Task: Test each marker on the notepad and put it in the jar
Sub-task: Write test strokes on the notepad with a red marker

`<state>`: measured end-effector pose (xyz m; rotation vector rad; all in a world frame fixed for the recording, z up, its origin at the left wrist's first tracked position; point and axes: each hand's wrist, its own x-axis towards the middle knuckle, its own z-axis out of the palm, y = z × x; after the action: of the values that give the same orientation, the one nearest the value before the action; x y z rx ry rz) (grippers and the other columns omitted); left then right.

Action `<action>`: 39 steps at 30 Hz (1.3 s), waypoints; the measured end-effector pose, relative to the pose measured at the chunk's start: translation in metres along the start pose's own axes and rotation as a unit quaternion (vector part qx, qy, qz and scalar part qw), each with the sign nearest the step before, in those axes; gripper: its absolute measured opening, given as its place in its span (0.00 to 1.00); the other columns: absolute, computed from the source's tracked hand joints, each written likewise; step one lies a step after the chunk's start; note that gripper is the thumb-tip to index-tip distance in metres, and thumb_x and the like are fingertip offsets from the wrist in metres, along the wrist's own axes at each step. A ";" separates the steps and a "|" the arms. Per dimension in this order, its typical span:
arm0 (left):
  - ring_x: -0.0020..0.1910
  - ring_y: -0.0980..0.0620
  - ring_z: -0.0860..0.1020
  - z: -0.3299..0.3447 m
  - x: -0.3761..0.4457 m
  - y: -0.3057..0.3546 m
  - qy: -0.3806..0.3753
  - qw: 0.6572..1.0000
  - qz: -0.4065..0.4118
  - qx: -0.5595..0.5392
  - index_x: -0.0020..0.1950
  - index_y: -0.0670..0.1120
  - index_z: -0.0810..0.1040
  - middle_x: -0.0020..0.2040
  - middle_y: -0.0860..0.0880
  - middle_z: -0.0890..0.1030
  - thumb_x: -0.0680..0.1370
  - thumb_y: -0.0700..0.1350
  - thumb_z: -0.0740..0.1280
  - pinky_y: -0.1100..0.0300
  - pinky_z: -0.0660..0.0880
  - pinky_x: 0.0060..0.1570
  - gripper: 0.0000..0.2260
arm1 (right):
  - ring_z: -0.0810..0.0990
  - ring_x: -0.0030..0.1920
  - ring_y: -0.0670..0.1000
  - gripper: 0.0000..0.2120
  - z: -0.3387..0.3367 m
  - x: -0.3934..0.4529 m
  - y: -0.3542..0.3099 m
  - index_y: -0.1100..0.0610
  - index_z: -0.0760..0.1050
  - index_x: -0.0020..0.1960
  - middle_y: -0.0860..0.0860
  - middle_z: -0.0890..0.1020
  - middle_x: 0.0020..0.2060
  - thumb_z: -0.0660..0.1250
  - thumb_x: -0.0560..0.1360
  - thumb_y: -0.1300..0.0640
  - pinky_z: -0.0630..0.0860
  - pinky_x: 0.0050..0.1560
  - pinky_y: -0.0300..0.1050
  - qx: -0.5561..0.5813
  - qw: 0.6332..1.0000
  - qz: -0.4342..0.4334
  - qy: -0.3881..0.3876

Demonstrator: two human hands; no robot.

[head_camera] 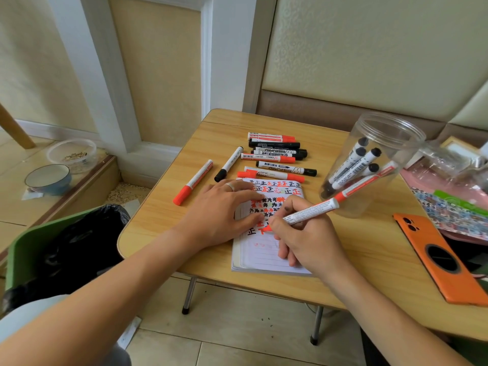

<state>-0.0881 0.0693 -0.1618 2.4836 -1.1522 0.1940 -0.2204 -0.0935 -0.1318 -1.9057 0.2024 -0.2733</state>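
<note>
My right hand (303, 233) grip pinching red marker (340, 199), tip on notepad (266, 257) mid-surface. Left hand (227, 207) flat, pinning page. Risks: marker's tail, near jar (369, 165), could topple it; wet ink smearing under palm.

So the notepad (266, 249) sits near-center on the table (356, 268), a bunch of loose markers (274, 154) just beyond it, jar (369, 165) to the right with markers inside, phone (441, 257) further right, bin (60, 247) off left.
</note>
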 end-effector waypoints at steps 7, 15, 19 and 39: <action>0.72 0.56 0.69 0.000 0.001 0.000 -0.006 1.000 -0.005 -0.008 0.70 0.63 0.75 0.72 0.58 0.73 0.74 0.72 0.52 0.52 0.68 0.69 0.29 | 0.71 0.18 0.47 0.09 0.002 -0.003 -0.003 0.61 0.73 0.42 0.61 0.77 0.24 0.70 0.79 0.62 0.66 0.21 0.37 -0.003 1.000 0.001 -0.017; 0.73 0.56 0.68 -0.003 0.000 0.003 -0.014 1.000 -0.006 -0.003 0.71 0.64 0.74 0.73 0.58 0.72 0.74 0.73 0.51 0.52 0.67 0.68 0.30 | 0.71 0.18 0.48 0.09 -0.001 -0.002 -0.005 0.59 0.74 0.41 0.62 0.77 0.24 0.71 0.79 0.63 0.66 0.21 0.37 -0.005 1.000 0.008 -0.025; 0.73 0.56 0.68 -0.004 -0.001 0.004 -0.016 1.000 -0.010 -0.007 0.71 0.63 0.74 0.74 0.59 0.71 0.73 0.73 0.49 0.53 0.67 0.69 0.32 | 0.70 0.18 0.48 0.09 -0.001 -0.003 -0.007 0.59 0.74 0.41 0.61 0.77 0.24 0.71 0.79 0.62 0.66 0.21 0.37 -0.004 0.999 0.006 -0.040; 0.62 0.55 0.74 -0.013 0.005 0.011 0.012 0.999 -0.029 -0.025 0.63 0.60 0.76 0.67 0.56 0.76 0.79 0.64 0.63 0.59 0.70 0.57 0.17 | 0.81 0.27 0.56 0.07 -0.002 0.015 -0.007 0.58 0.74 0.44 0.60 0.81 0.30 0.69 0.80 0.58 0.74 0.27 0.44 0.011 0.998 0.024 0.051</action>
<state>-0.0921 0.0645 -0.1457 2.4598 -1.0605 0.1763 -0.2064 -0.0970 -0.1232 -1.8650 0.3118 -0.3406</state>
